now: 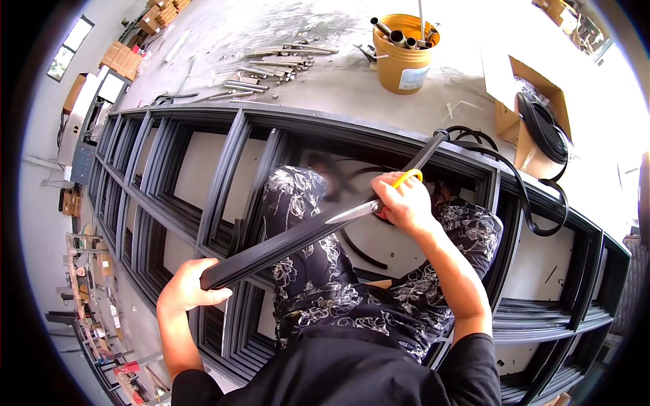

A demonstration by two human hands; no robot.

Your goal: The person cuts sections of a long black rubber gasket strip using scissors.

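strip (pixel 271 247) – rubbery-looking, satin | scissors (pixel 355 212) – shiny metal, plastic-handled | frames (pixel 232 144) matt, metal-looking | bucket (pixel 388 70) smooth plastic | trousers (pixel 288 196) cloth

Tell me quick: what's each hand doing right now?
Left hand: closed, holding the black strip.
Right hand: closed, holding scissors.

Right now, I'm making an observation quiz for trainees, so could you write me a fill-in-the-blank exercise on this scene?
1. The scissors show a ____ loop beside the right hand.
2. The near end of the black bundle is in the ____ hand.
3. In the picture, the box stands to the ____ of the bucket.

Missing words: yellow; left; right.
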